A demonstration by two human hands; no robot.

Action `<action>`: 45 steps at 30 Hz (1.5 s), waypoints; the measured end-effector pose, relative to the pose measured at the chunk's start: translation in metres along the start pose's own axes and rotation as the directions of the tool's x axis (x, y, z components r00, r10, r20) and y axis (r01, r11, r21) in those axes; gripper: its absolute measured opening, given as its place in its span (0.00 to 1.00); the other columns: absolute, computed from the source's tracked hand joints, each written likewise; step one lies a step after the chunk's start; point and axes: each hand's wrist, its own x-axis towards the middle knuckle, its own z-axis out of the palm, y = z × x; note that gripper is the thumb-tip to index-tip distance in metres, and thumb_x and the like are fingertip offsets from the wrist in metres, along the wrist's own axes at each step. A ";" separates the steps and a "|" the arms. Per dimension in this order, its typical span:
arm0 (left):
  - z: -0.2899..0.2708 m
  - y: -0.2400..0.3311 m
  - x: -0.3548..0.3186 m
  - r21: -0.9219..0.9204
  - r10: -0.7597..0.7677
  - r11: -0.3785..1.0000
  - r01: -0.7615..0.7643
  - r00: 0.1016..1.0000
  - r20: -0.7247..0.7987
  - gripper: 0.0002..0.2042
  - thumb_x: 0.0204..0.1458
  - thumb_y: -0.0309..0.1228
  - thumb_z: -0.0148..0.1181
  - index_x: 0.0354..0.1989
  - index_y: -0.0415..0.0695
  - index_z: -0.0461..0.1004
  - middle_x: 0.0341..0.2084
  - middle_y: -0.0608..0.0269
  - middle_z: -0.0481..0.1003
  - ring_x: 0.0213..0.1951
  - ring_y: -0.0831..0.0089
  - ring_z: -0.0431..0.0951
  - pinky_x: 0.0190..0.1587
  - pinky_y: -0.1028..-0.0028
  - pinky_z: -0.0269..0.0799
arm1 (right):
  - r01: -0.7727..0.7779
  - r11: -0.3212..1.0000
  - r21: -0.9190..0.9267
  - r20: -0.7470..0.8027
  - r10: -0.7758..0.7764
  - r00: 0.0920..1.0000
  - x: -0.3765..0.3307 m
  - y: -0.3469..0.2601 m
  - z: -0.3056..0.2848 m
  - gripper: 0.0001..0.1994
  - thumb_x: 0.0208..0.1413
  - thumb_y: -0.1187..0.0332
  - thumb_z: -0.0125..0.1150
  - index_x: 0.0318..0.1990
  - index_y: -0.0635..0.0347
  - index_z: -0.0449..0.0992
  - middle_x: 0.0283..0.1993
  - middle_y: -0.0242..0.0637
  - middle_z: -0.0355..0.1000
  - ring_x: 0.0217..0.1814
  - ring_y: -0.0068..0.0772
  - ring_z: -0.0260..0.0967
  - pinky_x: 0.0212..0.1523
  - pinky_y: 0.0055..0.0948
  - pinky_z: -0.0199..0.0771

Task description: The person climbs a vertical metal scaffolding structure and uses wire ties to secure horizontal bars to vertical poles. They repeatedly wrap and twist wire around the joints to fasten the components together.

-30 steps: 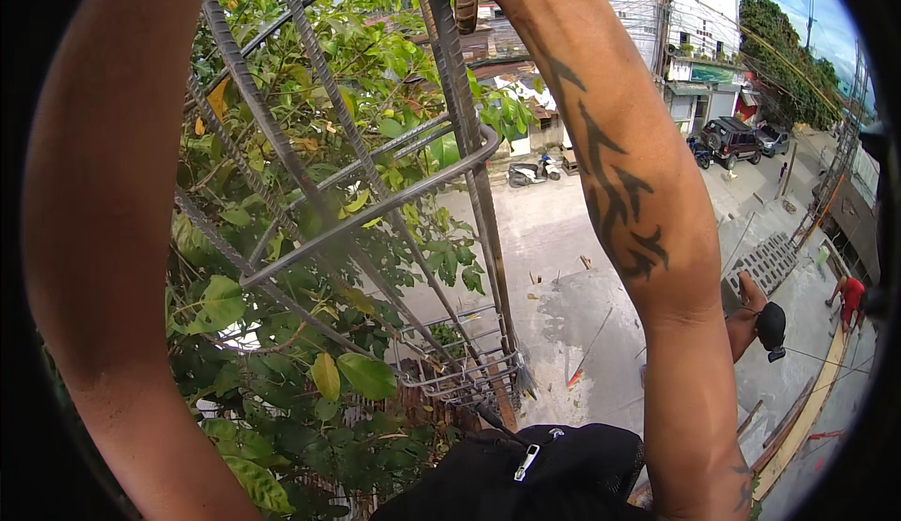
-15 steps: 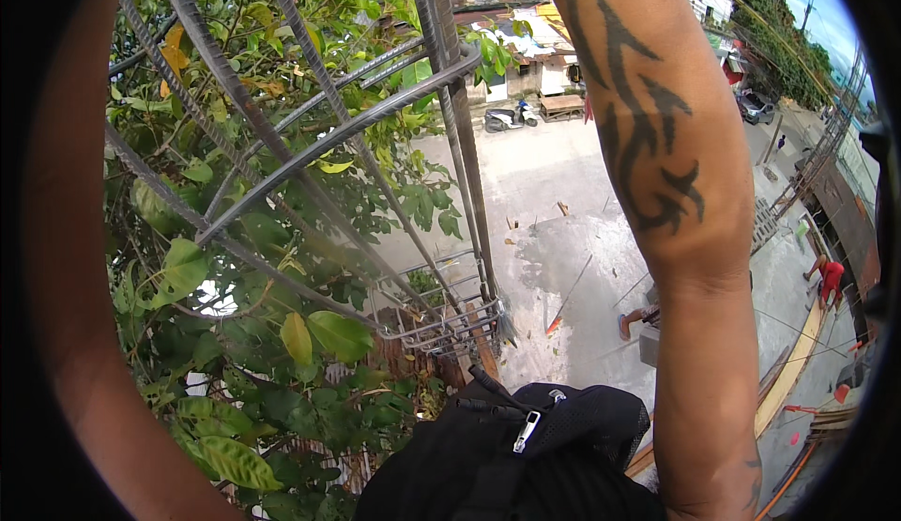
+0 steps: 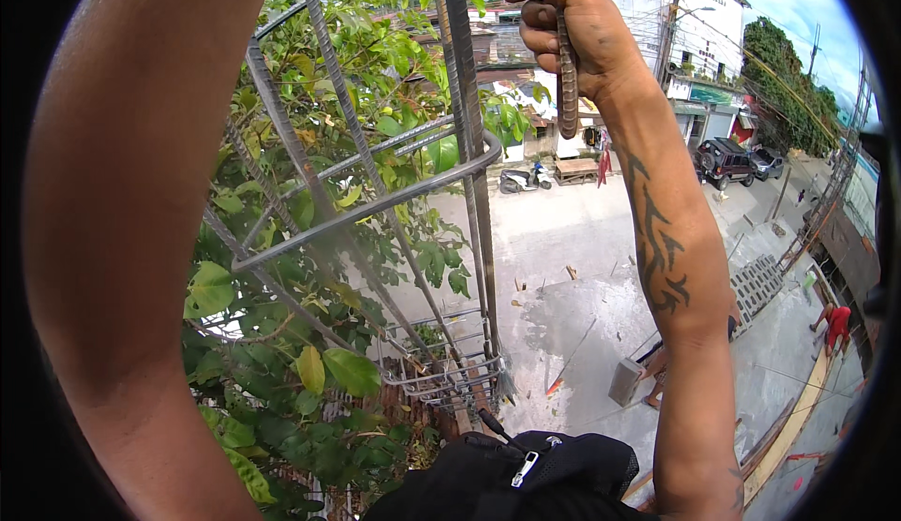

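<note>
Head view: right hand point(image 3: 572, 38) up high, far, grip shut tight round a short ribbed rod point(image 3: 567, 80). Rod up and down, low end pointing at the street, just right of the cage point(image 3: 375, 202) of steel bars. Best kept upright, squeezed firm, slow and close by the bars. Left arm point(image 3: 141, 239) near, left; grip out of sight.
</note>
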 end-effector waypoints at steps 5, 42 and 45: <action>0.002 -0.014 0.017 0.076 0.081 0.994 -0.080 0.997 -0.009 0.19 0.56 0.32 0.43 0.55 0.39 0.58 0.37 0.45 0.72 0.26 0.71 0.73 0.23 0.77 0.69 | -0.021 1.000 0.007 -0.004 0.021 1.000 -0.014 -0.010 0.016 0.20 0.57 0.54 0.56 0.39 0.67 0.69 0.16 0.19 0.50 0.13 0.10 0.46 0.09 0.12 0.44; 0.005 -0.076 0.051 0.445 0.527 0.756 -0.481 0.850 0.023 0.10 0.45 0.22 0.46 0.37 0.36 0.67 0.35 0.45 0.70 0.42 0.53 0.71 0.47 0.63 0.67 | 0.453 0.857 0.247 -0.143 -0.430 0.891 0.049 -0.041 0.055 0.13 0.57 0.66 0.57 0.43 0.68 0.75 0.26 0.31 0.72 0.20 0.12 0.57 0.19 0.14 0.54; -0.034 -0.064 0.036 0.558 0.440 0.692 -0.458 0.880 0.177 0.13 0.46 0.28 0.51 0.41 0.40 0.72 0.39 0.49 0.70 0.44 0.59 0.71 0.49 0.64 0.67 | 0.518 0.844 0.140 -0.328 -0.454 0.828 0.052 -0.038 0.069 0.12 0.56 0.67 0.57 0.42 0.68 0.76 0.24 0.32 0.72 0.17 0.14 0.58 0.15 0.15 0.53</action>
